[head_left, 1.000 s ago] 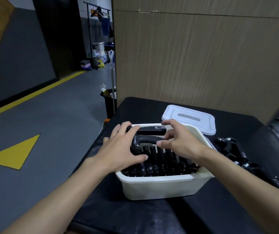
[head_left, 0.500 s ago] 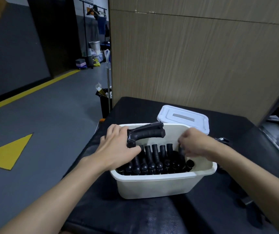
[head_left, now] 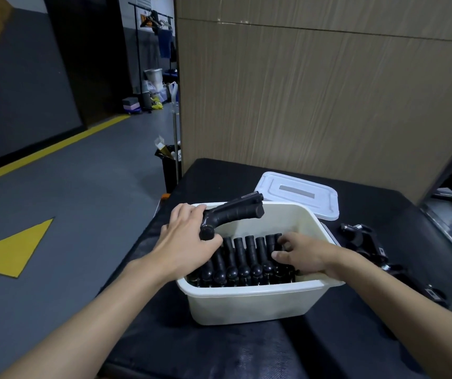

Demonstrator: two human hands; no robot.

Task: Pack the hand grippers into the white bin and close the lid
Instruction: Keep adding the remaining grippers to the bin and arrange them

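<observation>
The white bin (head_left: pixel 246 302) stands on the black table with a row of several black hand grippers (head_left: pixel 242 262) packed upright inside it. My left hand (head_left: pixel 185 243) holds one black hand gripper (head_left: pixel 231 213) by its lower end, above the bin's left side, its handles pointing right. My right hand (head_left: pixel 298 254) is inside the bin at the right end of the row, fingers resting against the packed grippers. The white lid (head_left: pixel 300 194) lies flat on the table behind the bin.
More black hand grippers (head_left: pixel 366 243) lie loose on the table to the right of the bin. A wood-panel wall rises behind the table. The table's left edge drops to a grey floor, with a black waste bin (head_left: pixel 168 165) beside it.
My right hand let go of the lifted gripper, moved right and down, and now rests on the packed row. My left hand keeps the gripper raised.
</observation>
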